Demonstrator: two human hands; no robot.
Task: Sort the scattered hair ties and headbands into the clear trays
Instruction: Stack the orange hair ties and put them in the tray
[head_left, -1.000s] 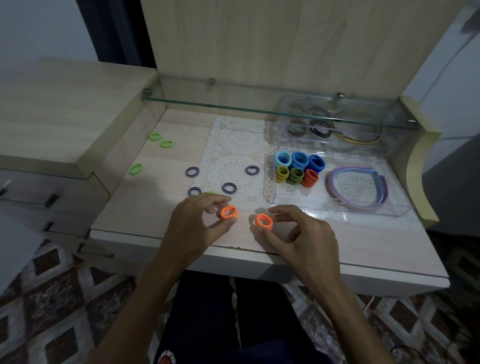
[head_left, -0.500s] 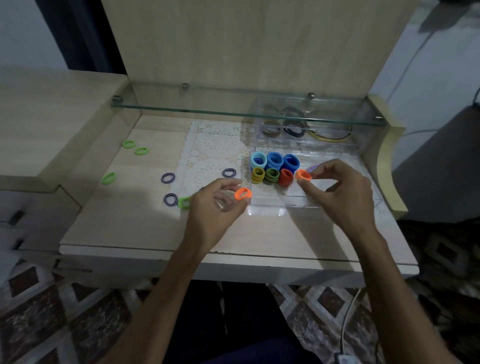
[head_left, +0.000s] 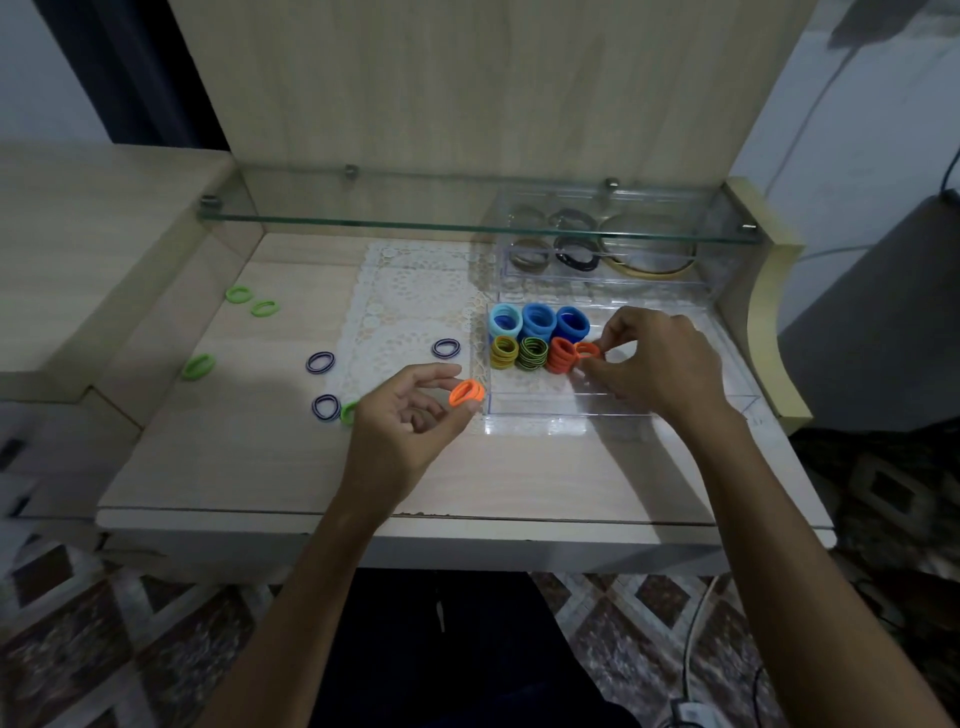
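My right hand (head_left: 654, 364) pinches an orange hair tie (head_left: 588, 351) inside the near clear tray (head_left: 566, 405), right against the standing stack of orange ties (head_left: 561, 356). Blue stacks (head_left: 539, 322) and yellow-green stacks (head_left: 518, 353) stand in rows beside it. My left hand (head_left: 405, 415) holds a second orange hair tie (head_left: 466, 392) between thumb and fingers, just left of the tray's front corner. Dark purple ties (head_left: 320, 362) and green ties (head_left: 198, 367) lie scattered on the desk to the left.
A second clear tray (head_left: 613, 278) at the back holds dark and tan ties and a thin headband, under a glass shelf (head_left: 467, 226). A white lace mat (head_left: 410, 301) covers the desk's middle. A raised wooden cabinet top stands at the left.
My right hand has carried its orange tie down into the tray against the orange stack. My left hand has stayed near the tray's front corner with its own tie.
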